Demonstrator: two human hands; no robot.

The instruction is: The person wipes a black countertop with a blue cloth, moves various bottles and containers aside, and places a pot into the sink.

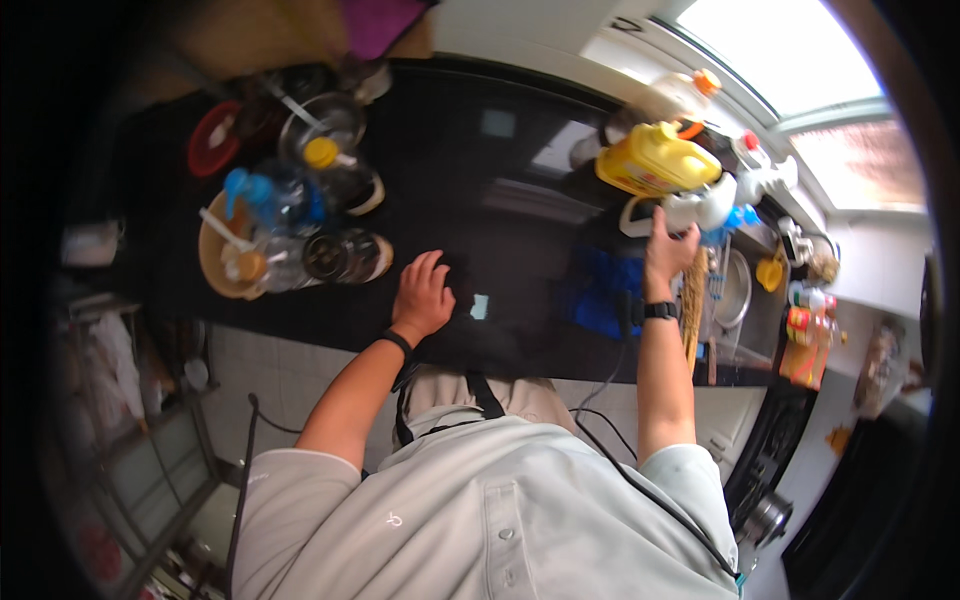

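Note:
My left hand (424,295) rests palm down on the dark countertop (480,247), holding nothing, its fingers loosely spread. Close to its left lies a clear jar with dark contents (346,256). Over at the right, the fingertips and thumb of my right hand (671,253) close around the near end of a white plastic bottle (703,204). That bottle is blurred, so its exact kind is unclear. A yellow plastic jug (658,161) is just beyond it. Left of my right hand, a white loop-shaped handle (636,217) shows, and below it lies something blue (606,292).
At left are a beige basin (214,259), a blue pump bottle (274,196), a metal pot (324,120) and a red lid or dish (214,139). Several bottles line the window side, including one with an orange cap (679,97). A metal sink basin (733,289) lies right of my right hand.

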